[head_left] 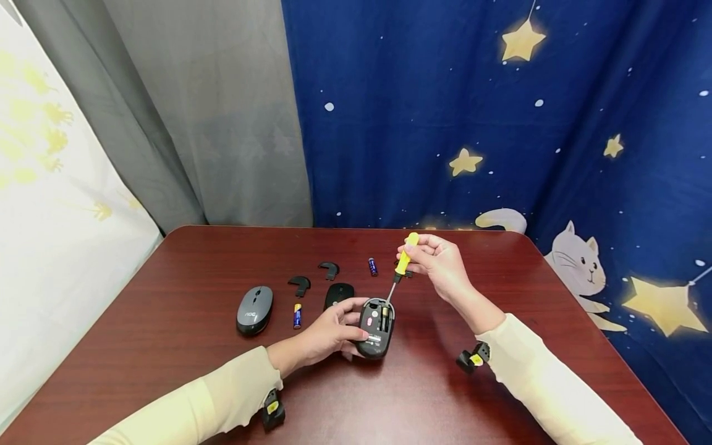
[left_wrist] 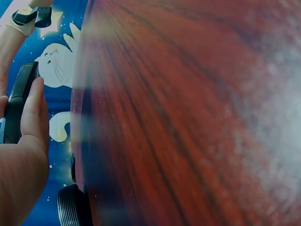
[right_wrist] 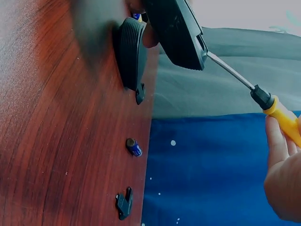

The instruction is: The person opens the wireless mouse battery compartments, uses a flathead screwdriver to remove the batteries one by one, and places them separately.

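Note:
My left hand (head_left: 325,334) grips a dark computer mouse (head_left: 374,343) above the table, its underside turned up towards the head camera. The battery bay in that underside is uncovered, and a battery (head_left: 384,318) with a gold part shows inside. Between thumb and fingers, my right hand (head_left: 445,266) holds a yellow-handled screwdriver (head_left: 406,256). Its metal shaft slants down to the upper end of the bay. In the right wrist view the shaft (right_wrist: 230,70) meets the mouse (right_wrist: 174,33) at the bay's edge; the very tip is hidden.
A grey mouse (head_left: 255,309) lies left on the table (head_left: 189,296). Behind my left hand is a black mouse (head_left: 338,292), partly covered. Two loose batteries, one nearer (head_left: 297,316) and one farther (head_left: 372,267), lie about. Black curved covers (head_left: 300,285) lie behind; another (right_wrist: 124,204) is near the right hand.

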`<state>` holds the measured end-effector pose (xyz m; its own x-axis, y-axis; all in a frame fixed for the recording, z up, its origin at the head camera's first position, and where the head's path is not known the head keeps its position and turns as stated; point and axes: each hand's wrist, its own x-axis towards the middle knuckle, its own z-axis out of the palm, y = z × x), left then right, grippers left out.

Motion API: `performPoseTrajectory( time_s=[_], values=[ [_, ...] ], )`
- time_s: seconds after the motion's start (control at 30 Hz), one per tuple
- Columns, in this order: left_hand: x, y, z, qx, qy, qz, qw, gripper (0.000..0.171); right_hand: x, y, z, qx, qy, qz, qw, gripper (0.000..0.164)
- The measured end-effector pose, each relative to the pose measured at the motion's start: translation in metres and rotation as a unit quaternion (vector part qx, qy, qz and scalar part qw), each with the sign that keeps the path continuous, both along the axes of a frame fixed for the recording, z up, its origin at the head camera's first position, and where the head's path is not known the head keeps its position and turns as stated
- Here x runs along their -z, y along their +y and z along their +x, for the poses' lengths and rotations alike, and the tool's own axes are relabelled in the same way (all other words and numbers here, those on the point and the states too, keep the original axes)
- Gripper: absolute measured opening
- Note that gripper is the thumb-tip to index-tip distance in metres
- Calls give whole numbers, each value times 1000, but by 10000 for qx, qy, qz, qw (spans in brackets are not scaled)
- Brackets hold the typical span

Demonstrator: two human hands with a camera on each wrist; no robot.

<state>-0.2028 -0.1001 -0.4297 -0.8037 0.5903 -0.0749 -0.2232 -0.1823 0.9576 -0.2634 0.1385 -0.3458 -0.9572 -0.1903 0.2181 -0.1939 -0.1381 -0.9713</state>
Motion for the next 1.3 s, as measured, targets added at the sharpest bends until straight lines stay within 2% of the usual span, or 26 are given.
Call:
performPoseTrajectory(
  time_s=[0.2,0.57,0.8,1.03,1.3],
  values=[
    [0,1,-1,-5,-7,65,10000,65,-2,-1,5,-61,358,92,9993,22],
    [0,2,-2,-99,-113,104,9998,63,0,-4,9,-196,780,176,9966,14],
    [3,2,-2,-240,-210,204,9993,63,6,-10,15,-468,1438,346,9879,20],
    [5,0,-3,-342,-225,211,9989,63,8,-17,23,-722,1782,573,9797,20],
    [-1,-2,-5,-425,-161,83,9989,64,5,-19,26,-770,2022,657,9741,19]
  ],
)
